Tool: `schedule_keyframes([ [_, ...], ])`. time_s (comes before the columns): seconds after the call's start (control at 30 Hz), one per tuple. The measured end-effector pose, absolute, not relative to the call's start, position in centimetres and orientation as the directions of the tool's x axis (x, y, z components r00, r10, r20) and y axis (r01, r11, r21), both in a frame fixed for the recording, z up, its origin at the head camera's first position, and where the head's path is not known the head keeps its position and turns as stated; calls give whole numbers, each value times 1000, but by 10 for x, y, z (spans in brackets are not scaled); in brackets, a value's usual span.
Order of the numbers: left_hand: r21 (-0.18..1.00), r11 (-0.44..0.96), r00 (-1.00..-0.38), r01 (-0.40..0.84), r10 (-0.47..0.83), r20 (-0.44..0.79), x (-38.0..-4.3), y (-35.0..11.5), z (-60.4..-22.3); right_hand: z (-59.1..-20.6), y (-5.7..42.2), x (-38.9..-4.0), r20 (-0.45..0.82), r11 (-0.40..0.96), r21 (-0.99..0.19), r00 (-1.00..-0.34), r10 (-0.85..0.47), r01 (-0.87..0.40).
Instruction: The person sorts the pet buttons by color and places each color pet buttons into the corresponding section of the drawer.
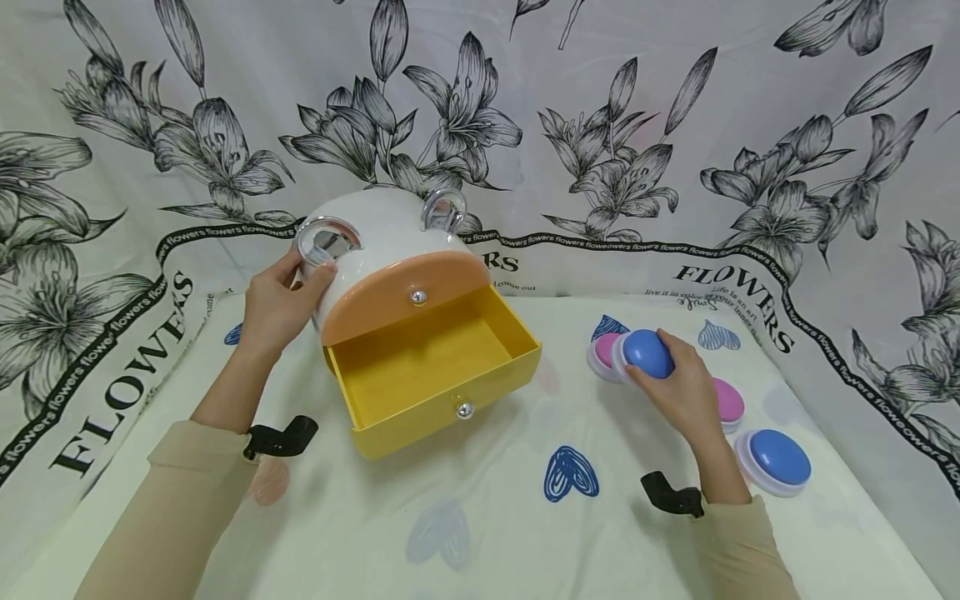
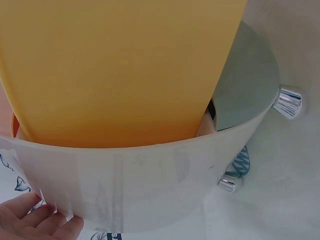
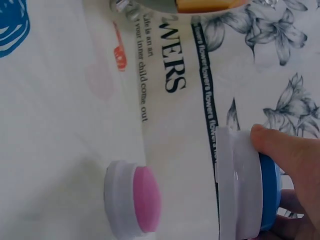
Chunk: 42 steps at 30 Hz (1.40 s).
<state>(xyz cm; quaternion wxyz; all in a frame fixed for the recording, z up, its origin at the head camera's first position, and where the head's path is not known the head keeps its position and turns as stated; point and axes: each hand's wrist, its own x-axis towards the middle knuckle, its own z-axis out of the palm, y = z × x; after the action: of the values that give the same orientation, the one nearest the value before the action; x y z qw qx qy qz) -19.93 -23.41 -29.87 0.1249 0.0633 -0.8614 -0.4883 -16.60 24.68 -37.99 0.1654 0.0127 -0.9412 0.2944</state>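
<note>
Within right grip (image 1: 686,385), blue-topped white disc (image 1: 647,353)

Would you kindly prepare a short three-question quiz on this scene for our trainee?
1. True or false: the yellow drawer is pulled out.
2. What does the right hand hold: A, a pink-topped round piece; B, a blue-topped round piece; C, a drawer knob?
3. Fill in: the left hand grips the box, whose rounded shell is ____ in colour.
Key: 1. True. 2. B. 3. White.

Hands (image 1: 279,307) on white drawer cabinet (image 1: 388,227) and blue-domed disc (image 1: 648,353)
</note>
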Motion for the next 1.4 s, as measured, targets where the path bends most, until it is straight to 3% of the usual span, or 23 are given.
schedule_keyframes([
  [0.73,858,514,-961,1,-237,143,-199,-234,-298,-318,191,-179,386,805,-491,-911,-142,-334],
  [1.4,855,519,-962,0,-232,141,-198,-234,-297,-286,123,-180,396,729,-463,-854,-338,-503],
])
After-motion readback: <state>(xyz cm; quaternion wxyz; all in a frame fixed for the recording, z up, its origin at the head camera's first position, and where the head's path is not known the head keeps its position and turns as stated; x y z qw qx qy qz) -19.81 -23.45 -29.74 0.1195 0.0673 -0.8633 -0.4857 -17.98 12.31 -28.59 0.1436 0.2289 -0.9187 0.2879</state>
